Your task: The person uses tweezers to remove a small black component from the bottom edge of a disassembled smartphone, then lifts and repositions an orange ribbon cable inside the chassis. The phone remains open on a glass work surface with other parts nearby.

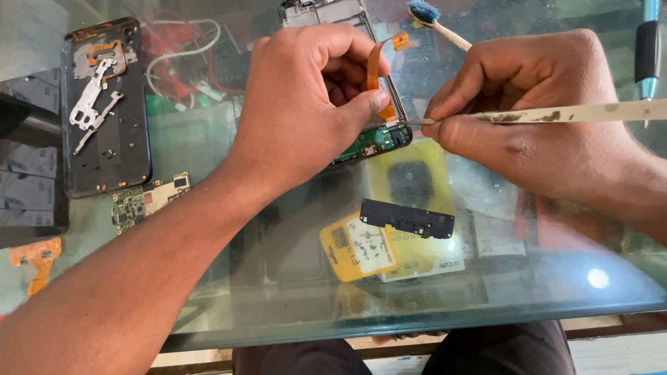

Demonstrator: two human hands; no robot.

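Observation:
My left hand (306,104) grips the lower end of an opened phone body (326,14) that lies on the glass table. Its green circuit board (372,141) shows under my thumb, and an orange flex cable (379,59) curls up from it. My right hand (528,104) holds flat metal tweezers (556,113). Their tip touches the phone's edge beside the board.
A black phone back cover (104,146) with silver brackets lies at the left, a small circuit board (146,199) below it. A black plastic part (406,219), a yellow sticker, an orange flex piece (35,260), a brush (434,21) and a screwdriver (647,48) lie on the glass table (417,305).

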